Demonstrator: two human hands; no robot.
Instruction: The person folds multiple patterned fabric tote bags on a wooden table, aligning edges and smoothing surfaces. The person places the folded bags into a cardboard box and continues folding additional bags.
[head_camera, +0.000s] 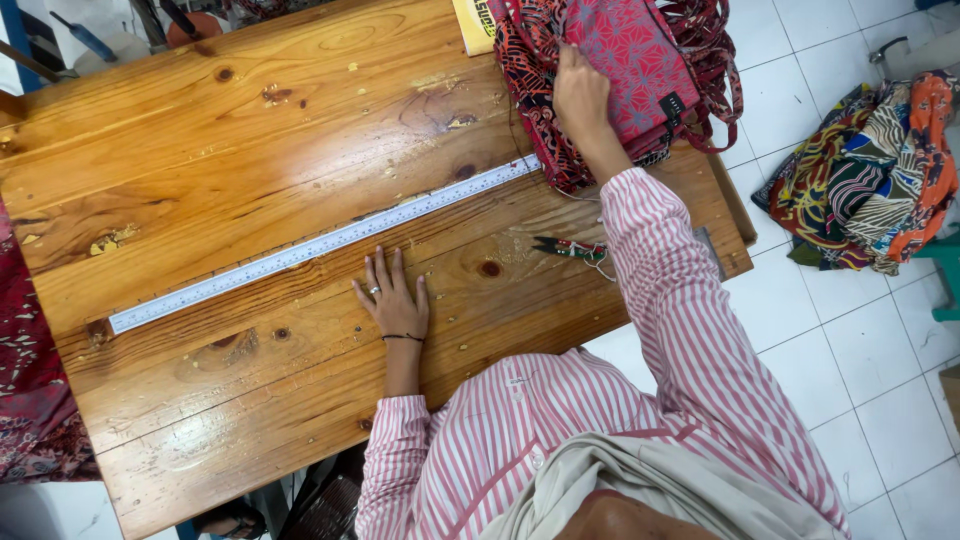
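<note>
The right hand (581, 95) reaches to one o'clock and presses its curled fingers onto the stack of folded red patterned fabric (625, 70) at the far corner of the wooden table (250, 170); whether it grips a layer I cannot tell. The left hand (394, 298) lies flat, fingers spread, holding nothing, just below the long metal ruler (320, 245). Small thread snips (568, 247) lie at three o'clock of it. This looks like fetching cloth: drawing one piece free would call for a firm pinch.

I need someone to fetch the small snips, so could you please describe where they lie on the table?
On the wooden table, look near the right edge, just below the long metal ruler and beside the striped sleeve of the right arm. The snips lie flat there: small and dark-bladed with red on the handles, the only cutting tool on the wood.
</note>
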